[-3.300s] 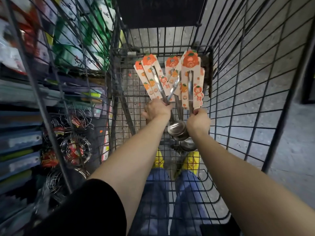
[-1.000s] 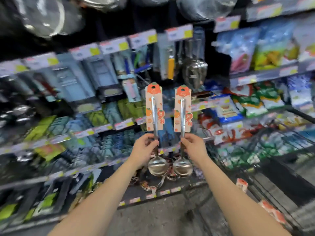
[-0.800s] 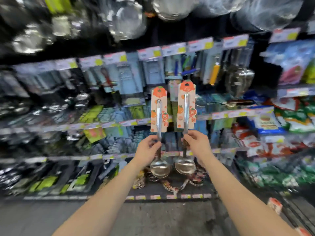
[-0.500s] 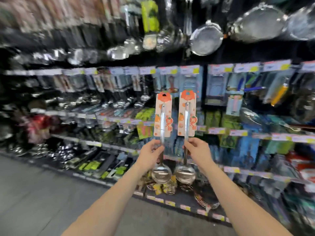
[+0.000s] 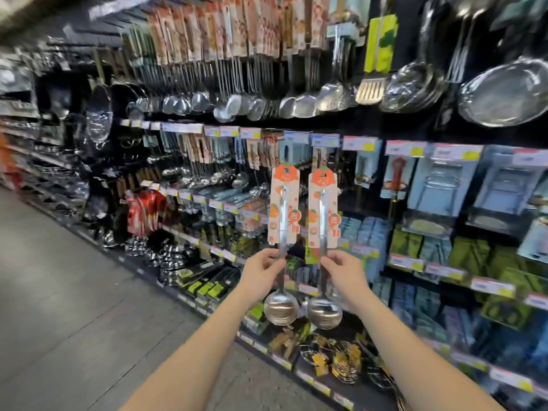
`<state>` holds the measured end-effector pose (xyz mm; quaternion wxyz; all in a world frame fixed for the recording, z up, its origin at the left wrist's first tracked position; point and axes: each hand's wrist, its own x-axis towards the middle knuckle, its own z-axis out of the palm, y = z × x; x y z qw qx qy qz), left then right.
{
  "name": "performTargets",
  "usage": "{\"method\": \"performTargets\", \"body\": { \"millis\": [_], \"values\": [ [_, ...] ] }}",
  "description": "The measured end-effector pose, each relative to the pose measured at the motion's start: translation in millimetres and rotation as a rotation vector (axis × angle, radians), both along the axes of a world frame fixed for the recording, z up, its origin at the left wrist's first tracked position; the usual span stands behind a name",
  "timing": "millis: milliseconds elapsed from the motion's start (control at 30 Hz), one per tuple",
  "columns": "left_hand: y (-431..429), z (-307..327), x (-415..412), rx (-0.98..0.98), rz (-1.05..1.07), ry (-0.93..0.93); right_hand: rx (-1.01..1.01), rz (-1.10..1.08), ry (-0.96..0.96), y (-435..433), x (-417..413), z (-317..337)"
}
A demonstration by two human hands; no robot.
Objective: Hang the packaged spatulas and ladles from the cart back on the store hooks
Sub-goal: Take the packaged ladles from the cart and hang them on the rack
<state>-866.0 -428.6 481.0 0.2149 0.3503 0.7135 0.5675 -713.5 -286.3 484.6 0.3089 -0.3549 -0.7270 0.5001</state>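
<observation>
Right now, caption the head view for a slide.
Left hand and right hand each hold a carded ladle upright before hanging utensils.

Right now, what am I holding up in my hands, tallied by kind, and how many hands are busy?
Packaged ladles: 2, left ladle and right ladle, each on an orange-and-white card, bowl down.
Hands gripping: 2, left hand and right hand, one ladle handle each.
Total held items: 2.

View swung from cart interior to store shelving, then panned left & up: top row of hanging ladles (image 5: 204, 99) came into sight. Both ladles, one per hand, were lifted out of cart & raised upright, side by side, facing shelves.
</observation>
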Motion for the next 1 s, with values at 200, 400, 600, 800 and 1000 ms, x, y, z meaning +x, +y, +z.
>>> {"method": "performTargets", "body": {
  "millis": [200, 400, 600, 800, 1000],
  "values": [
    [46, -7, -86, -0.024, 0.053, -0.007, -0.014, 0.028, -0.053, 57, -103, -23],
    [80, 1, -145, -0.033, 0.078, -0.049, -0.06, 0.035, -0.062, 96, -181, -30],
    [112, -8, -206, -0.068, 0.029, -0.007, -0.043, -0.033, -0.095, 124, -235, -36],
    [151, -20, -276, -0.086, -0.107, 0.028, 0.003, -0.16, -0.088, 151, -284, -36],
    [196, -32, -344, -0.083, -0.266, 0.088, 0.0, -0.337, -0.094, 164, -332, -28]
  ]
}}
